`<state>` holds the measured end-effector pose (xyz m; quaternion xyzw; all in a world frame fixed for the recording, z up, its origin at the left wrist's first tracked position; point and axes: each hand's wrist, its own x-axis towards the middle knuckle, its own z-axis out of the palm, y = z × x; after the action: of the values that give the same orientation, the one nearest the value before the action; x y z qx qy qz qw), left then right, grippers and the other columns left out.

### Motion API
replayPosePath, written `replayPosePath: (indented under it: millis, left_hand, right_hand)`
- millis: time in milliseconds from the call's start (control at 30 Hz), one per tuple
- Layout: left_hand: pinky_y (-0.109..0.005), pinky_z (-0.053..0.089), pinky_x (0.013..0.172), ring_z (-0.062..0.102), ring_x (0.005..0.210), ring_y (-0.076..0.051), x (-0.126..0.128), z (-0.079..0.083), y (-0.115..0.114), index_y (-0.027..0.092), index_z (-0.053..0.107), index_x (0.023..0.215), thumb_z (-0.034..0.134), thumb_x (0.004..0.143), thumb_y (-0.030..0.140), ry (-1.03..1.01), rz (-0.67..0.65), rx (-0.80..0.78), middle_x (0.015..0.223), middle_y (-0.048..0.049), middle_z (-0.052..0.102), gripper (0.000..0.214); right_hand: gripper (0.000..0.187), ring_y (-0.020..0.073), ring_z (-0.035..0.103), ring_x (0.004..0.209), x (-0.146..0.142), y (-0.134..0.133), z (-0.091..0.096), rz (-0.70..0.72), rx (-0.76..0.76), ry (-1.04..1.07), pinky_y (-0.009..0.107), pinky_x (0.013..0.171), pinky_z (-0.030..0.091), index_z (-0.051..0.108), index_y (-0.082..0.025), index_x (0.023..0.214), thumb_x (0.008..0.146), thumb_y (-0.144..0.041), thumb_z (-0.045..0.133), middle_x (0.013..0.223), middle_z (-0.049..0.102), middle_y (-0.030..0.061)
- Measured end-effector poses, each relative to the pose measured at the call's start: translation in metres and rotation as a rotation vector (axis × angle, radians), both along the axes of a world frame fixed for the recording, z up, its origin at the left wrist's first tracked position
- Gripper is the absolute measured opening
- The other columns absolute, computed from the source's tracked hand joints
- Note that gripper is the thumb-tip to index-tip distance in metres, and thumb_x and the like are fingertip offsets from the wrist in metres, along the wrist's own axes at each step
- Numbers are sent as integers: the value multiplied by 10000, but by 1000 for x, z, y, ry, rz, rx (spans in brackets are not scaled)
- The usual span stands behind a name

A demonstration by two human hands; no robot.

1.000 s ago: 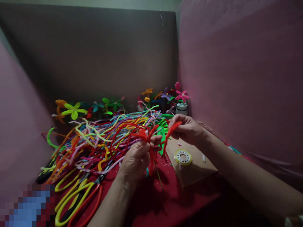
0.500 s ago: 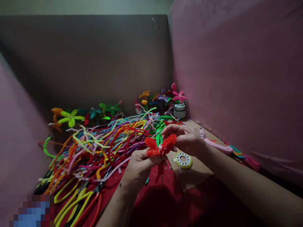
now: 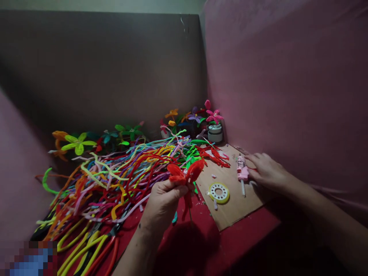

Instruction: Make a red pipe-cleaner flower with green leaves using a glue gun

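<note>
My left hand (image 3: 165,199) pinches a red pipe-cleaner flower (image 3: 195,172) below its petals, over the red table cover. Its pale centre faces up and a thin stem points down. At the right, my right hand (image 3: 266,170) is closed around the handle of a pink hot glue gun (image 3: 243,172), hiding most of the handle. The gun lies on a cardboard sheet (image 3: 234,212), a clear glue stick (image 3: 243,189) poking out of its rear toward me. A yellow-and-white tape roll (image 3: 219,193) lies flat between my hands.
Left of my hands spreads a heap of coloured pipe cleaners (image 3: 115,180). Yellow- and red-handled pliers (image 3: 112,245) lie in front. Red pieces (image 3: 215,156) lie on the cardboard's far end. Finished flowers (image 3: 79,143) and a grey-white jar (image 3: 215,133) stand behind; a pink wall (image 3: 287,96) bounds the right.
My right hand has left the red flower and moved right to the glue gun, gripping its handle. My left hand still holds the flower. The view has shifted slightly.
</note>
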<state>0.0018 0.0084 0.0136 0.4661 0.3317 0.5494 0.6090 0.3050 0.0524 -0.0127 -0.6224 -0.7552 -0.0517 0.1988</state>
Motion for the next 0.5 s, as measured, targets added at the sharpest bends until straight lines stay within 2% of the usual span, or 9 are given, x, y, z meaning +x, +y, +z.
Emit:
replayPosePath:
  millis: [67, 133, 200, 300, 367, 433, 500]
  left_hand:
    - [-210, 470, 623, 602, 582, -119, 2, 0, 1, 130, 731, 620, 771, 531, 197, -23, 29, -28, 596, -41, 689, 119]
    - [-202, 476, 621, 609, 582, -119, 4, 1, 2, 127, 726, 605, 792, 490, 194, -56, 67, -57, 595, -40, 692, 148]
    - [-192, 481, 624, 613, 584, -114, 6, 3, 2, 121, 722, 595, 809, 454, 187, -83, 108, -79, 597, -41, 694, 179]
    - [-184, 489, 645, 621, 605, -114, 7, 4, 3, 113, 717, 589, 824, 429, 185, -109, 164, -97, 605, -48, 697, 206]
    - [-177, 491, 647, 626, 606, -112, 8, 5, 5, 116, 716, 594, 831, 418, 183, -132, 189, -104, 603, -46, 698, 221]
    - [-166, 490, 638, 628, 596, -105, 8, 4, 6, 118, 719, 604, 837, 410, 183, -153, 200, -110, 598, -43, 698, 236]
    - [-150, 485, 619, 626, 583, -96, 7, 4, 7, 119, 722, 615, 840, 411, 184, -161, 207, -114, 601, -42, 700, 245]
  right_hand:
    - [436, 253, 552, 848, 11, -2, -17, -33, -35, -115, 344, 724, 402, 540, -109, 1196, 784, -222, 453, 973, 620, 156]
    - [503, 253, 553, 830, 14, -5, -29, -64, -54, -143, 338, 705, 402, 444, -125, 1297, 805, -230, 427, 962, 624, 140]
    - [545, 259, 553, 834, 12, -6, -36, -75, -58, -123, 336, 685, 408, 375, -137, 1348, 810, -224, 407, 976, 624, 131]
    - [567, 273, 559, 866, 10, -6, -40, -46, -24, -47, 349, 693, 430, 372, -111, 1349, 793, -215, 407, 1014, 617, 144]
    - [551, 277, 569, 881, 9, -7, -37, -6, 45, 57, 371, 738, 443, 429, -83, 1311, 778, -222, 423, 1004, 622, 157]
    - [508, 270, 588, 870, 8, -14, -30, 33, 95, 249, 381, 767, 456, 512, -85, 1245, 771, -264, 461, 976, 640, 154]
    - [462, 246, 619, 806, 5, -26, -18, 76, 30, 544, 352, 712, 489, 590, -127, 1161, 756, -345, 537, 948, 665, 127]
